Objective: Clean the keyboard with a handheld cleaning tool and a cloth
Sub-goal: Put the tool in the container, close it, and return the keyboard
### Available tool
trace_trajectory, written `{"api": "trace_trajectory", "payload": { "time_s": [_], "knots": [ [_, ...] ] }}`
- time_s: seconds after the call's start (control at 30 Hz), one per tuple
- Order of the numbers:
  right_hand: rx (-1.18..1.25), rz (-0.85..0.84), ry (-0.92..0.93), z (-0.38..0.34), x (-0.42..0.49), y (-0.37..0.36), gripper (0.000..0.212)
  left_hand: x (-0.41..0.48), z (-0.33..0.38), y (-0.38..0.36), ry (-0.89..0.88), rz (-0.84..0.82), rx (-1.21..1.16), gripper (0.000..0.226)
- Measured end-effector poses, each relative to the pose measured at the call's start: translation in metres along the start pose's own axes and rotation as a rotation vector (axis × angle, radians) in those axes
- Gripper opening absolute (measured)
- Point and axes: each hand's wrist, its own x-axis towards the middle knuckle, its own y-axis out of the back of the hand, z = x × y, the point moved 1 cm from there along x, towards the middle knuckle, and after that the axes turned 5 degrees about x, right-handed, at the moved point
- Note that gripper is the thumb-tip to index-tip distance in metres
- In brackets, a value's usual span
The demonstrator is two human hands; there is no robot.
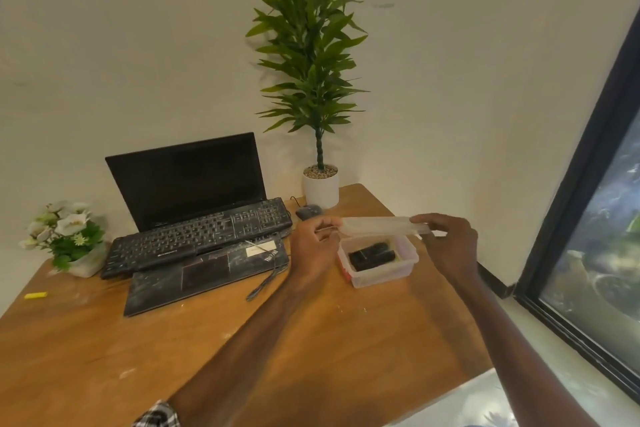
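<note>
A dusty black keyboard lies across the base of an open laptop on the wooden table. To its right stands a clear plastic box with a black object inside. Above the box hovers its translucent lid, held level. My left hand pinches the lid's left end and my right hand grips its right end. No cloth shows in this view.
A potted plant stands at the back corner with a dark mouse in front of it. A white flower arrangement sits at the left, a small yellow piece nearer the left edge. A window borders the right.
</note>
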Motion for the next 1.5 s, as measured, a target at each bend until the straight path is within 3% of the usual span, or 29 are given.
{"api": "trace_trajectory", "payload": {
  "time_s": [0.13,0.27,0.43,0.53,0.67,0.87,1.0,1.1,1.23,1.5],
  "knots": [
    [-0.067,-0.168,-0.004,0.040,0.000,-0.021,0.031,0.002,-0.027,-0.013,0.054,-0.014,0.102,0.023],
    [-0.136,-0.276,0.055,0.062,-0.006,-0.027,0.034,-0.003,-0.046,-0.025,-0.049,-0.046,0.228,0.022],
    [-0.021,-0.293,0.059,0.064,-0.006,-0.026,0.025,-0.004,-0.059,-0.030,-0.046,-0.026,0.204,0.012],
    [-0.057,-0.315,-0.008,0.063,-0.008,-0.030,0.026,-0.003,-0.061,-0.028,0.123,0.005,0.117,0.022],
    [-0.076,-0.270,-0.071,0.057,-0.009,-0.034,0.025,-0.005,-0.063,-0.028,0.434,-0.118,-0.017,0.035],
    [0.075,-0.201,-0.252,0.048,-0.009,-0.029,0.027,-0.001,-0.055,-0.021,0.540,-0.200,-0.148,0.024],
    [0.099,-0.211,-0.354,0.039,-0.005,-0.028,0.031,-0.001,-0.049,-0.019,0.486,-0.160,-0.063,0.021],
    [0.003,-0.217,-0.338,0.038,-0.004,-0.029,0.030,-0.004,-0.045,-0.021,0.425,-0.137,-0.047,0.028],
    [-0.031,-0.209,-0.328,0.042,-0.006,-0.028,0.035,-0.009,-0.043,-0.022,0.374,-0.123,-0.035,0.017],
    [-0.051,-0.156,-0.373,0.037,-0.001,-0.024,0.032,0.002,-0.039,-0.026,0.315,-0.146,0.188,0.021]
  ]
}}
